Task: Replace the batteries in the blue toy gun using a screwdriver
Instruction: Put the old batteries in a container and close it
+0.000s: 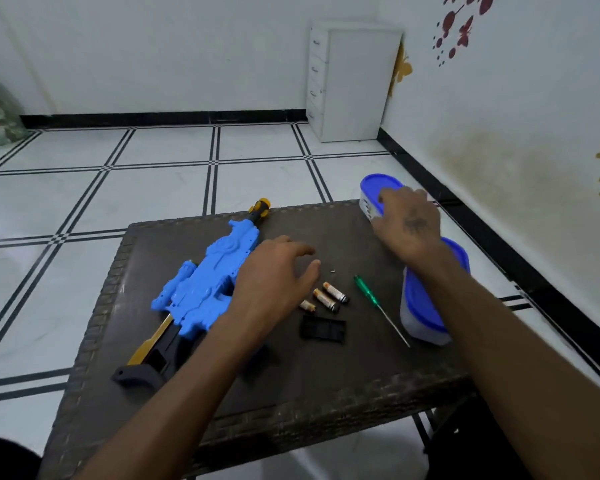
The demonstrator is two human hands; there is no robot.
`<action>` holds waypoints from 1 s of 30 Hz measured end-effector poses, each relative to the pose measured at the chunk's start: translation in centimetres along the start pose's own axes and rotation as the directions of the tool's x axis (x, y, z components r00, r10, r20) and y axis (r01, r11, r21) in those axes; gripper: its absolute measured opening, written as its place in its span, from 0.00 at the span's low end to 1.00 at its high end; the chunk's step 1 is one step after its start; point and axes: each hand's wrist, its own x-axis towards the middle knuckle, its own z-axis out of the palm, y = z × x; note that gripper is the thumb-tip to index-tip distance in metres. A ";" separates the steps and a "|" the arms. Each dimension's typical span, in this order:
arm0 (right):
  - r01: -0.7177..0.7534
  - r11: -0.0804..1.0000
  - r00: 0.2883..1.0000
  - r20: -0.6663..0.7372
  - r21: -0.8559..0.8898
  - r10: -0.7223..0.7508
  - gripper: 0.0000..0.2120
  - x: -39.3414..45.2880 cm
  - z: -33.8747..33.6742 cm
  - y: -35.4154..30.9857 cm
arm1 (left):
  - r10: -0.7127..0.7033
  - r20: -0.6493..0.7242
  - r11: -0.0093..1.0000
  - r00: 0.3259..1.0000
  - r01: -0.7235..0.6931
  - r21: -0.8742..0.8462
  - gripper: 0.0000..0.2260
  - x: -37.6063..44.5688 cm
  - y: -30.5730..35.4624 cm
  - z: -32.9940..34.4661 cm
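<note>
The blue toy gun (205, 282) lies flat on the dark table (291, 386), its black and gold stock toward me. My left hand (274, 275) hovers over its right side with relaxed fingers, holding nothing. Three batteries (326, 297) lie side by side just right of that hand, with a tiny screw (332, 271) behind them. The black battery cover (323, 329) lies in front of them. A green-handled screwdriver (378, 306) rests to their right. My right hand (407, 220) grips a blue-lidded tub (374, 192) at the table's far right corner.
A second blue-lidded tub (426, 306) stands at the table's right edge under my right forearm. A white drawer cabinet (350, 81) stands in the room's corner. The tiled floor (153, 185) surrounds the table, and the wall is close on the right.
</note>
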 end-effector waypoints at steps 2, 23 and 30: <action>-0.100 0.994 0.990 0.097 -0.052 0.105 0.30 2.2 -0.1 1.4 | 0.009 -0.006 1.000 1.000 -0.009 -0.020 0.15 1.3 0.6 0.2; -0.386 0.833 0.881 0.427 0.396 0.205 0.08 9.0 2.1 7.2 | 0.057 0.047 0.987 0.997 -0.049 -0.152 0.32 10.7 2.3 5.5; -0.461 0.742 0.866 0.428 0.487 0.258 0.14 9.8 4.0 7.2 | 0.006 0.331 0.979 0.943 -0.073 0.191 0.39 15.9 3.1 7.4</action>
